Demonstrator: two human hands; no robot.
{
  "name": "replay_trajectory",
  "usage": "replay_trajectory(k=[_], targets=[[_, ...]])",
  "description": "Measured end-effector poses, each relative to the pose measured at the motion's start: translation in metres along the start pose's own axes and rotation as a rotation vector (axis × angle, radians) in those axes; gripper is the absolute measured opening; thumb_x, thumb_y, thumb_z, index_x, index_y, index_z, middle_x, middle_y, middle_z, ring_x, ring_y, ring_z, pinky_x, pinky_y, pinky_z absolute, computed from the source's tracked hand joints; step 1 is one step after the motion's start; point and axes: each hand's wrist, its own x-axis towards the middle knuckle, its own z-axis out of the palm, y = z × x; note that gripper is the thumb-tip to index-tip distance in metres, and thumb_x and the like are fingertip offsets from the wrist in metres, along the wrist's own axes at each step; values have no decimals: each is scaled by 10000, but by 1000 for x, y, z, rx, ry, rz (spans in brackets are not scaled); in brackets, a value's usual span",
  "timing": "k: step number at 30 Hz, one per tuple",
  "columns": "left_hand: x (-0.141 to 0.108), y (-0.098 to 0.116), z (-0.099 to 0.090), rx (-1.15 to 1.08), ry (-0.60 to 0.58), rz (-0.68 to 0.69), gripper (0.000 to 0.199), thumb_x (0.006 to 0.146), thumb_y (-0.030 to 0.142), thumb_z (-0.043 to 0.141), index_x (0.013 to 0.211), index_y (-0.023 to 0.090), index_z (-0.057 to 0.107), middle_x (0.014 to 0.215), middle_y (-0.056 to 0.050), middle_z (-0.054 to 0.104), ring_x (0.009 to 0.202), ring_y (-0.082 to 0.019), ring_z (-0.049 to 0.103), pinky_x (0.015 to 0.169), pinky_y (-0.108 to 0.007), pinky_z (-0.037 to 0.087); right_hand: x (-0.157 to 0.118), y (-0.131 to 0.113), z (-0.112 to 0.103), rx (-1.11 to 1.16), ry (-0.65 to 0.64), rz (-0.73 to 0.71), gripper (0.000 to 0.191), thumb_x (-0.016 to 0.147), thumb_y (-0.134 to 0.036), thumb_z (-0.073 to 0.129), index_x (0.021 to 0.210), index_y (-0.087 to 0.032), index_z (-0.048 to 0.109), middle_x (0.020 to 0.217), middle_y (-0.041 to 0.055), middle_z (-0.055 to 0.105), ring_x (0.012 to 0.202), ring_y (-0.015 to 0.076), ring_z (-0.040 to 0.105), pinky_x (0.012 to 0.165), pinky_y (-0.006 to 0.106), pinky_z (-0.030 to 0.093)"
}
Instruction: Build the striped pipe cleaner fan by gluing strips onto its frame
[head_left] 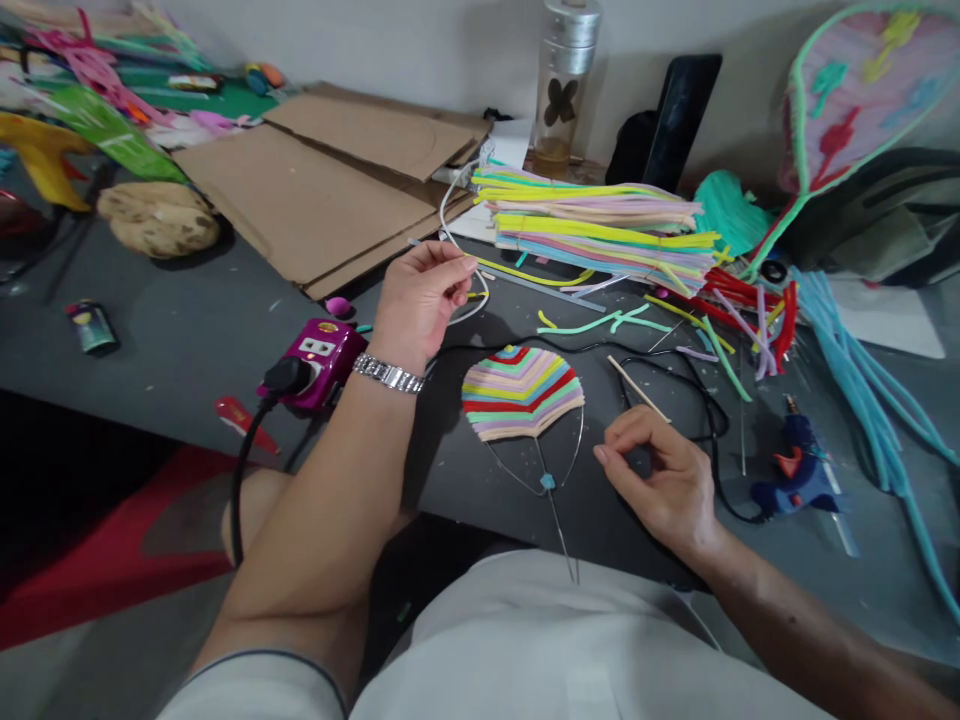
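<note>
My left hand (pixel 426 295), with a metal watch on its wrist, is held over the table, thumb and fingers pinched. A yellow pipe cleaner (pixel 536 272) runs behind its fingertips; whether they touch it I cannot tell. My right hand (pixel 660 478) is also closed in a pinch, and I cannot make out anything in it. Between the hands lies a wire leaf-shaped frame (pixel 581 440), its upper part covered with striped rows of pipe cleaners (pixel 525 393). A small blue piece (pixel 548 482) wraps the wires where they meet, and the wire stem points toward my body.
Bundled pipe cleaners (pixel 600 225) lie at the back, beside a bottle (pixel 564 90). Cardboard sheets (pixel 315 190) are at back left. A purple power socket (pixel 322 360) sits near my left forearm. The blue glue gun (pixel 799 470) and its black cable are to the right.
</note>
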Motion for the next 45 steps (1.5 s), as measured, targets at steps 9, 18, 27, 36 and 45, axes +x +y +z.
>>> replay_trajectory(k=[9, 18, 27, 36, 45], targets=[[-3, 3, 4, 0, 19, -6, 227, 692, 203, 888, 671, 176, 663, 658, 18, 685, 525, -43, 574, 487, -150, 420, 2, 1, 4, -19, 40, 15, 132, 899, -153, 675, 825, -228, 596, 772, -3, 637, 704, 146, 615, 651, 285, 489], [-4, 1, 5, 30, -31, 69, 360, 702, 430, 917, 669, 192, 650, 629, 26, 599, 582, -76, 560, 492, -164, 414, 0, -1, 3, 1, 22, 67, 127, 987, -244, 600, 864, -217, 619, 794, -2, 628, 712, 132, 589, 653, 257, 466], [-8, -4, 5, 383, -72, 158, 256, 688, 341, 861, 763, 188, 670, 698, -2, 664, 603, -107, 585, 554, -195, 453, -1, 0, -1, -2, -28, -16, 289, 1048, -276, 502, 765, -219, 503, 718, -21, 530, 659, 121, 498, 634, 262, 401], [-8, -5, 5, 574, -38, 169, 266, 742, 438, 769, 770, 181, 703, 722, -19, 693, 669, -143, 604, 608, -236, 464, 1, -3, -1, 21, -8, -29, 138, 1026, -195, 518, 1010, -229, 651, 906, 31, 685, 837, 147, 635, 759, 278, 500], [-8, -4, 9, 547, -21, 150, 244, 652, 373, 806, 736, 188, 672, 682, 6, 679, 663, -143, 616, 617, -239, 469, 1, 1, 3, -16, 57, -23, 93, 908, -143, 670, 931, -229, 647, 821, -9, 672, 738, 126, 637, 675, 237, 498]])
